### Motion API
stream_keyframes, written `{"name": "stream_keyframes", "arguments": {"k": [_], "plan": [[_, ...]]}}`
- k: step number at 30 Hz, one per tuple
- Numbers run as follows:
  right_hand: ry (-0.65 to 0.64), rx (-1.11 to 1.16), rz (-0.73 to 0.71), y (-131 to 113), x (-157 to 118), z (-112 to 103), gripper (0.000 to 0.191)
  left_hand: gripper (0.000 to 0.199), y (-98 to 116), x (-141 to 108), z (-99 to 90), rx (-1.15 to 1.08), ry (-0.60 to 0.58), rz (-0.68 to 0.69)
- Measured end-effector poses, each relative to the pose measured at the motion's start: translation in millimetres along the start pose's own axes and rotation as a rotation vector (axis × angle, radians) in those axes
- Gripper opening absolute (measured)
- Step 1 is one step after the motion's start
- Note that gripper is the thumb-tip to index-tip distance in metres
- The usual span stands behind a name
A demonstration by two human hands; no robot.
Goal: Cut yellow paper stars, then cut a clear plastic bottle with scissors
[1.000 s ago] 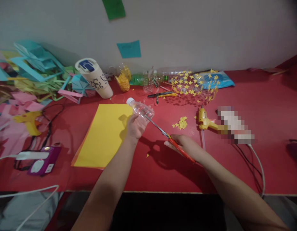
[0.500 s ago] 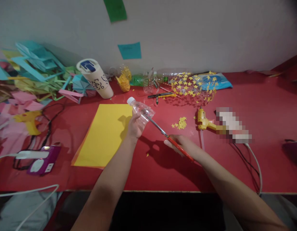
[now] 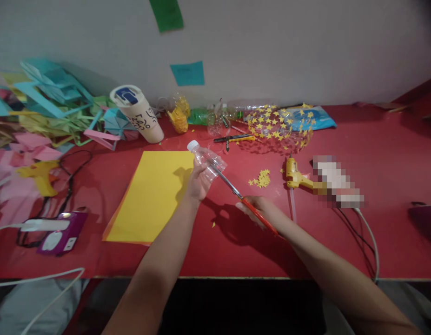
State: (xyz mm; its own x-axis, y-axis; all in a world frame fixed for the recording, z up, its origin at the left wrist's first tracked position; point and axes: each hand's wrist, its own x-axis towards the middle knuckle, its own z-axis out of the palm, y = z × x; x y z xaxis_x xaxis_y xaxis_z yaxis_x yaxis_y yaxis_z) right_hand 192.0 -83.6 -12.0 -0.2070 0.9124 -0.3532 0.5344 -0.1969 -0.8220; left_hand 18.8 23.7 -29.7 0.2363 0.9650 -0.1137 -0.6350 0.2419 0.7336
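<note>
My left hand [image 3: 198, 182] is closed around a clear plastic bottle piece [image 3: 215, 163] with a white cap at its upper left. My right hand [image 3: 259, 209] grips red-handled scissors [image 3: 259, 215], their metal blades reaching up-left to the plastic. The blade tips overlap the bottle piece, and whether they pass inside it is hard to tell. Yellow paper [image 3: 150, 195] lies on orange sheets, left of my left hand. A small pile of yellow stars [image 3: 263, 178] rests above my right hand.
A yellow glue gun [image 3: 295, 174] lies to the right, another [image 3: 41, 177] at the left beside a purple power strip [image 3: 63, 232]. Along the wall stand a white cup [image 3: 140, 116], a star-covered clear piece [image 3: 278, 125] and folded coloured paper [image 3: 55, 88]. Cutters [image 3: 234, 138] lie before the bottles.
The bottle piece in my left hand has shifted slightly right. My right hand and the scissors have moved slightly left, with the blades still at the plastic.
</note>
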Motion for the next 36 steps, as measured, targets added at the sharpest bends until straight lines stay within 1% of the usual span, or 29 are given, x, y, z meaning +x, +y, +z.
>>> {"name": "stream_keyframes", "arguments": {"k": [4, 8, 12, 16, 19, 27, 32, 36], "plan": [[-0.001, 0.012, 0.014, -6, -3, -2, 0.058, 0.065, 2, 0, 0.2, 0.016, 0.005, 0.006], [-0.007, 0.021, 0.008, -11, -6, -4, 0.056, 0.068, 1, -1, 2.0, 0.048, -0.022, 0.018], [0.013, 0.004, -0.004, -8, -6, -3, 0.057, 0.066, -1, -4, 5.5, 0.067, -0.050, -0.004], [0.007, 0.054, -0.011, -6, -6, -1, 0.056, 0.066, -2, -5, 8.1, 0.056, -0.046, -0.008], [0.000, 0.076, -0.001, -8, -8, 0, 0.056, 0.066, -2, -4, 7.8, 0.051, -0.048, -0.010], [0.007, 0.051, 0.028, -9, -6, -2, 0.056, 0.067, -3, -4, 7.8, 0.046, -0.049, -0.002], [0.002, 0.080, 0.024, -10, -6, -2, 0.057, 0.067, -2, -5, 8.1, 0.049, -0.055, 0.000], [0.033, 0.078, 0.014, -8, -6, 1, 0.055, 0.071, -2, -6, 8.6, 0.079, -0.081, -0.015]]}}
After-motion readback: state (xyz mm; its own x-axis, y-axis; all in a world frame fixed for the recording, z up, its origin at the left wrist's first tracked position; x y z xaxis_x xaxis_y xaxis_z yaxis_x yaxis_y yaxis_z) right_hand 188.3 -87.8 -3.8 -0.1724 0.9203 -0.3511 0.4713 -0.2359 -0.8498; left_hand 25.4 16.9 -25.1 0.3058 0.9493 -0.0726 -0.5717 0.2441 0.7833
